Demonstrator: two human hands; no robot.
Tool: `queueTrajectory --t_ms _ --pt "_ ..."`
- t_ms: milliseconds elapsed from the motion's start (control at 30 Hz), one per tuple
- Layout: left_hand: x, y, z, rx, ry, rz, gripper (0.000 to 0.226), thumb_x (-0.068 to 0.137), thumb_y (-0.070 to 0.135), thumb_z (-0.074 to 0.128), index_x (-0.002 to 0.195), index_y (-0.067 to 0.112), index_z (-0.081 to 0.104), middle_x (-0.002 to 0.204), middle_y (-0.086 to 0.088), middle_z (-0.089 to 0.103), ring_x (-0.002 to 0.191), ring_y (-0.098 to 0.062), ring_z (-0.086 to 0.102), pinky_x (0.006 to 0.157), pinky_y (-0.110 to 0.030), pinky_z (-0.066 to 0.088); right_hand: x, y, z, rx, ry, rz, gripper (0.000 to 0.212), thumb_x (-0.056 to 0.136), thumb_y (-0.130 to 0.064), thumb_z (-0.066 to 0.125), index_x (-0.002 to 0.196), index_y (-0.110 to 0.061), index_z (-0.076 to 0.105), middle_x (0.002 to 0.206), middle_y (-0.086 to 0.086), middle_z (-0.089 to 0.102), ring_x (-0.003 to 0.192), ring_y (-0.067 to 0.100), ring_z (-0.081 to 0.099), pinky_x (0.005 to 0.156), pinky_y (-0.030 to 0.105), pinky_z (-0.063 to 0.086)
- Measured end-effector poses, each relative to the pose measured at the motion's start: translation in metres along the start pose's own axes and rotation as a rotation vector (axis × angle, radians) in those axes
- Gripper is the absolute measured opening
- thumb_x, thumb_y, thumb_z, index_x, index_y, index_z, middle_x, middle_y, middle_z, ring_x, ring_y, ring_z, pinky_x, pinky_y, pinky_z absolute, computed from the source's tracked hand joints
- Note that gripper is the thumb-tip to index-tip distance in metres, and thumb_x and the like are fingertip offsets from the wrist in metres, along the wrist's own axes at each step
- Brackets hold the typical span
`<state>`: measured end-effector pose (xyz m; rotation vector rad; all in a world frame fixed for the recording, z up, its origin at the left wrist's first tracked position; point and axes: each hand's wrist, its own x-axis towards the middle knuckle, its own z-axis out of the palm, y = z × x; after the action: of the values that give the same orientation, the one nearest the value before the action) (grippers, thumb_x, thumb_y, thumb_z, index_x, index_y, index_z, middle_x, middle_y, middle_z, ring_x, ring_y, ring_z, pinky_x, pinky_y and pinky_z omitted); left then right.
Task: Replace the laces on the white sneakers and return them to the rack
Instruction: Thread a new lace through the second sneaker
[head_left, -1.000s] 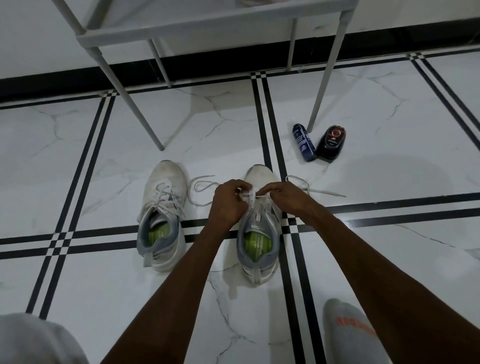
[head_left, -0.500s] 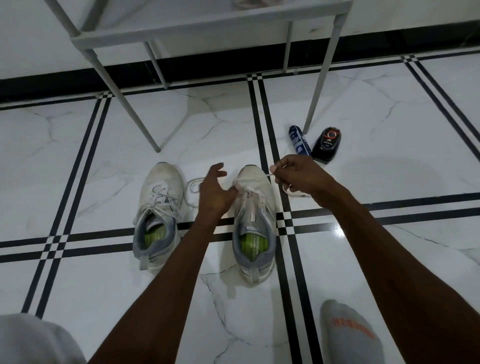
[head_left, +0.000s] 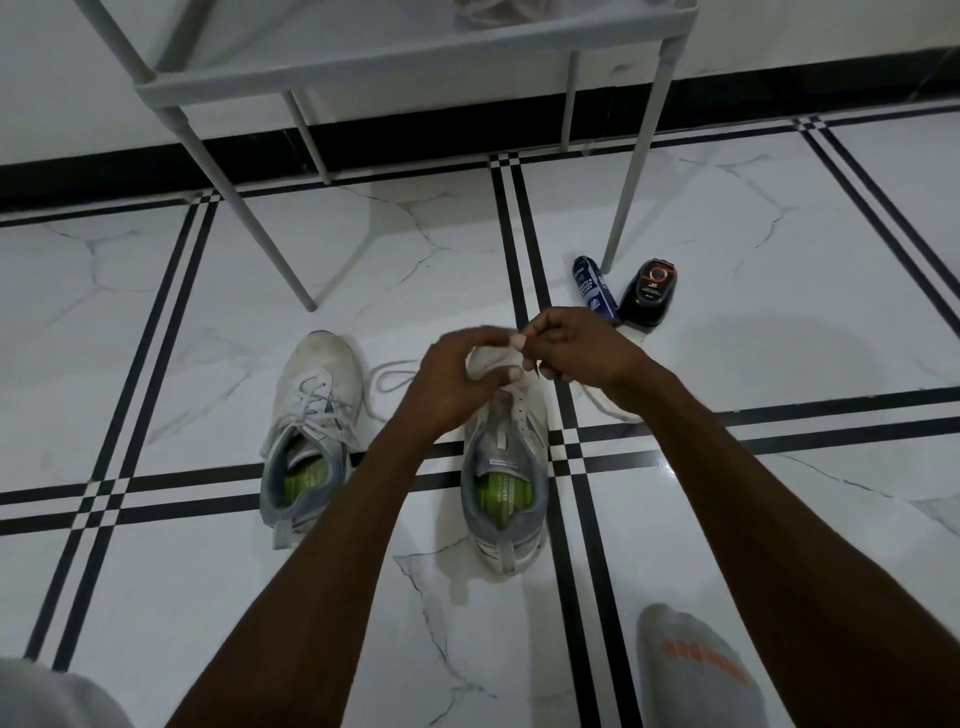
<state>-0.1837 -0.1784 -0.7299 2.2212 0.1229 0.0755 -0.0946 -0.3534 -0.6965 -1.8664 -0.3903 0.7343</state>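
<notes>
- Two hands meet over the toe of the right-hand sneaker (head_left: 506, 467); my left hand (head_left: 457, 376) curls its fingers around the white lace (head_left: 392, 379), and my right hand (head_left: 576, 348) pinches another stretch of it.
- Left of my left hand stands the other sneaker (head_left: 311, 415), laced.
- Beyond my right hand lie a blue can (head_left: 595, 291) and a black bottle (head_left: 649, 296), beside a leg of the rack (head_left: 415, 67).
- Below my right arm shows a grey sock (head_left: 691, 670).
</notes>
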Motion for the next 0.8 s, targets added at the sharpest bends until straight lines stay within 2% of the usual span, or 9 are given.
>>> queueTrajectory --t_ms 100,167,233,333,367,433,500,633,800 --pt "0.0 -0.006 -0.006 0.203 0.258 -0.189 0.015 0.089 0.035 0.063 0.086 0.033 0.077 0.086 0.011 0.077 0.086 -0.009 0.071 0.092 -0.043 0.053 0.001 -0.001 -0.001 -0.026 0.014 0.007 0.026 0.093 -0.026 0.069 0.101 -0.002 0.065 0.086 0.008 0.075 0.061 0.009 0.056 0.051 0.017 0.044" --pt "-0.007 -0.018 -0.025 0.391 0.439 -0.477 0.016 0.09 0.033 0.062 0.092 0.034 0.078 0.098 0.004 0.077 0.101 -0.023 0.068 0.101 -0.046 0.045 -0.001 0.002 -0.007 -0.055 0.025 0.014 0.026 0.092 -0.029 0.07 0.1 -0.004 0.066 0.086 0.006 0.076 0.059 0.005 0.057 0.05 0.014 0.044" --pt "-0.01 -0.032 -0.04 0.418 0.445 -0.624 0.021 0.089 0.031 0.072 0.109 0.027 0.077 0.115 -0.004 0.073 0.115 -0.03 0.062 0.105 -0.045 0.04 -0.002 0.004 -0.011 -0.05 0.028 0.017 0.026 0.091 -0.028 0.07 0.1 -0.004 0.066 0.088 0.008 0.076 0.06 0.005 0.057 0.05 0.013 0.044" --pt "-0.006 -0.025 -0.029 0.129 0.182 -0.188 0.069 0.073 0.027 0.089 0.136 0.015 0.062 0.134 -0.004 0.064 0.126 -0.018 0.055 0.108 -0.027 0.04 -0.001 0.001 -0.004 -0.034 -0.006 -0.002 0.027 0.092 -0.026 0.07 0.101 -0.001 0.065 0.088 0.009 0.076 0.063 0.009 0.058 0.054 0.017 0.046" --pt "-0.004 -0.017 -0.02 0.066 0.073 -0.073 0.07 0.073 0.027 0.09 0.136 0.016 0.062 0.132 0.0 0.064 0.124 -0.01 0.055 0.106 -0.017 0.039 0.0 -0.001 0.0 -0.034 -0.022 -0.011 0.028 0.091 -0.027 0.07 0.101 -0.001 0.065 0.088 0.01 0.076 0.064 0.011 0.058 0.054 0.017 0.046" --pt "-0.001 0.001 -0.008 0.02 0.001 0.009 0.037 0.082 0.023 0.083 0.118 0.018 0.075 0.11 0.005 0.075 0.104 0.0 0.067 0.092 -0.01 0.046 0.002 -0.004 0.005 -0.054 -0.028 -0.024 0.029 0.09 -0.029 0.071 0.101 -0.001 0.066 0.086 0.01 0.076 0.063 0.01 0.059 0.052 0.016 0.045" --pt "0.001 -0.001 -0.006 0.018 0.106 0.0 0.009 0.09 0.019 0.075 0.097 0.017 0.081 0.084 0.006 0.078 0.081 -0.001 0.072 0.074 -0.012 0.049 0.002 -0.005 0.003 -0.082 -0.011 -0.012 0.028 0.09 -0.029 0.071 0.1 -0.003 0.067 0.086 0.008 0.076 0.063 0.008 0.059 0.054 0.016 0.046" --pt "-0.007 -0.025 -0.017 0.123 0.264 -0.154 0.02 0.089 0.036 0.07 0.078 0.024 0.082 0.074 0.009 0.077 0.074 -0.005 0.071 0.075 -0.032 0.057 0.0 0.0 -0.008 -0.134 -0.012 -0.007 0.023 0.091 -0.025 0.071 0.098 -0.003 0.071 0.086 0.006 0.076 0.059 0.002 0.06 0.052 0.012 0.044" --pt "-0.006 -0.031 -0.021 0.186 0.241 -0.311 0.025 0.084 0.033 0.08 0.104 0.019 0.08 0.1 -0.003 0.079 0.101 -0.021 0.071 0.094 -0.044 0.054 0.003 -0.002 -0.006 -0.243 -0.1 0.027 0.018 0.1 -0.011 0.055 0.109 -0.006 0.07 0.094 0.006 0.077 0.077 0.013 0.07 0.064 0.02 0.051"
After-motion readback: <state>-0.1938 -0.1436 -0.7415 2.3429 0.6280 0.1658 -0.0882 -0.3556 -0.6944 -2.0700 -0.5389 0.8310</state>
